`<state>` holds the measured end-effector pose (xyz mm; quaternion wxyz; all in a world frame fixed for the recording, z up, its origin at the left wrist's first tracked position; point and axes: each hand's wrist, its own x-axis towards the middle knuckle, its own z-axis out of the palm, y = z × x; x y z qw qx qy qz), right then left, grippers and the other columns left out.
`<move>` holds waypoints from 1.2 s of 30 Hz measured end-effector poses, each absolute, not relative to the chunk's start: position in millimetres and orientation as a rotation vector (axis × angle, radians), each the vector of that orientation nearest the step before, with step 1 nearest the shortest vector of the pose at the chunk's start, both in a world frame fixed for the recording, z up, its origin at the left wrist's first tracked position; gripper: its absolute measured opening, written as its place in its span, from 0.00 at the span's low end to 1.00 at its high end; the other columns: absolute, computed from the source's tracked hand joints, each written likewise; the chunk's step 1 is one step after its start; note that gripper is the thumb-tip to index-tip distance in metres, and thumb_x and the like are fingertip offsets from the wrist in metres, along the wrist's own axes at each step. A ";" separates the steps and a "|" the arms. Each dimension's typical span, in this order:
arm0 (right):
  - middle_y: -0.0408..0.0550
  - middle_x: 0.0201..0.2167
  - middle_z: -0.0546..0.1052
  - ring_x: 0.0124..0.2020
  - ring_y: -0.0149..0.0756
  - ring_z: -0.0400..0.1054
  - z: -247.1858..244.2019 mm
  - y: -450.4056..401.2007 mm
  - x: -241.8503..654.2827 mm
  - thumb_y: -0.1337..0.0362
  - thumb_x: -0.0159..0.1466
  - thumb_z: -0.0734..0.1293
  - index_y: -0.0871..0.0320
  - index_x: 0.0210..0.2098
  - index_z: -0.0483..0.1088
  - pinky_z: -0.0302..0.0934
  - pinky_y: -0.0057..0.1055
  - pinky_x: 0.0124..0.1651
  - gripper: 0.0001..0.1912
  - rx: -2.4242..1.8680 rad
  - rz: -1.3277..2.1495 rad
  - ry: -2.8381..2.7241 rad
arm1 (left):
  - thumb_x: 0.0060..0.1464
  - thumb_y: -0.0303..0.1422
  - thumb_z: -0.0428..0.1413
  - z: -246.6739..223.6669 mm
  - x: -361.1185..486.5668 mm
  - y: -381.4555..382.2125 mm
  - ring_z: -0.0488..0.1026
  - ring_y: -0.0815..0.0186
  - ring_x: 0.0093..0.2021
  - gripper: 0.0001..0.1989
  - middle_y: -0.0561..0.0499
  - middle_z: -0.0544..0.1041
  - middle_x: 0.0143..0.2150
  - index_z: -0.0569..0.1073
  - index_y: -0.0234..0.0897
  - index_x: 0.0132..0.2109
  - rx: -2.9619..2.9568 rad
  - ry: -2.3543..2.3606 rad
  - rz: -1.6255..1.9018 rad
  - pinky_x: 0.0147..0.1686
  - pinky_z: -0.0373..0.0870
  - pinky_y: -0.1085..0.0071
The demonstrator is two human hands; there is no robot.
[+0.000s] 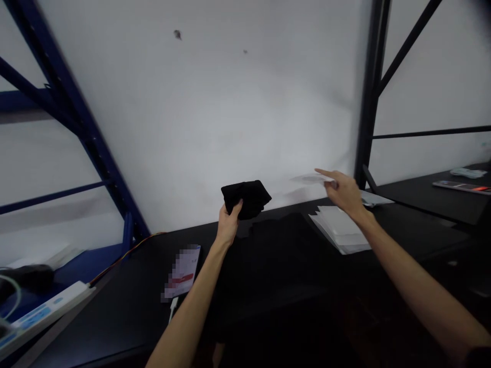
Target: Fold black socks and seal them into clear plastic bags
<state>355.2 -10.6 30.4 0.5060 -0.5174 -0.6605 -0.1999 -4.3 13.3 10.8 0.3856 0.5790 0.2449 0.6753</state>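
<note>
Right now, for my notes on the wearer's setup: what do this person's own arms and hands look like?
The bare left hand and bare right hand wear no gloves. The left forearm and right forearm show no sleeves, and no watch, band, cable or marking appears at either wrist.

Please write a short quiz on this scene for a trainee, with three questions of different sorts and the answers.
1. What does the left hand hold?
2. True or false: the stack of white papers lies on the black table.
3. Which hand is nearer to the stack: the left or the right?

Key:
1. A black cloth.
2. True.
3. The right hand.
</note>
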 end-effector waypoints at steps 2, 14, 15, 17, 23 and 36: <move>0.52 0.38 0.78 0.38 0.46 0.72 17.8 -25.8 388.3 0.67 0.67 0.59 0.50 0.65 0.69 0.66 0.41 0.44 0.28 -1.355 -0.586 -1.608 | 0.52 0.49 0.66 8.3 -4.8 16.9 0.79 0.53 0.51 0.25 0.43 0.82 0.49 0.78 0.35 0.49 1.488 0.625 1.741 0.53 0.75 0.58; 0.46 0.24 0.73 0.23 0.39 0.68 -23.8 -40.6 445.2 0.43 0.59 0.72 0.44 0.50 0.81 0.62 0.37 0.25 0.22 -1.521 0.461 -2.235 | 0.55 0.48 0.63 9.3 -4.3 9.0 0.78 0.55 0.50 0.22 0.45 0.82 0.47 0.78 0.34 0.49 1.693 0.812 1.673 0.52 0.74 0.61; 0.46 0.25 0.72 0.25 0.39 0.67 -12.0 -41.7 431.8 0.43 0.62 0.71 0.44 0.50 0.80 0.62 0.37 0.26 0.22 -1.480 0.433 -2.219 | 0.56 0.47 0.63 10.5 -3.4 5.8 0.78 0.55 0.50 0.21 0.45 0.82 0.47 0.78 0.35 0.49 1.745 0.835 1.658 0.52 0.73 0.61; 0.45 0.27 0.71 0.27 0.38 0.66 7.8 -43.1 395.8 0.42 0.65 0.67 0.45 0.52 0.79 0.63 0.36 0.29 0.22 -1.375 0.409 -2.139 | 0.58 0.44 0.61 13.0 -1.5 -0.6 0.77 0.55 0.51 0.19 0.45 0.81 0.48 0.78 0.35 0.50 1.869 0.868 1.634 0.53 0.72 0.61; 0.54 0.44 0.75 0.40 0.42 0.74 15.8 -23.0 256.1 0.39 0.67 0.64 0.54 0.58 0.68 0.73 0.38 0.39 0.30 -0.847 1.339 -1.655 | 0.57 0.34 0.59 13.2 -0.7 -7.6 0.76 0.57 0.52 0.16 0.47 0.79 0.50 0.75 0.39 0.53 2.224 0.969 1.540 0.55 0.70 0.60; 0.51 0.48 0.76 0.44 0.38 0.72 0.5 3.4 209.1 0.48 0.64 0.72 0.55 0.47 0.72 0.73 0.28 0.37 0.20 -0.640 1.473 -1.408 | 0.59 0.47 0.60 5.3 5.7 -13.4 0.69 0.54 0.63 0.30 0.43 0.71 0.63 0.64 0.42 0.64 2.252 0.918 1.087 0.63 0.65 0.55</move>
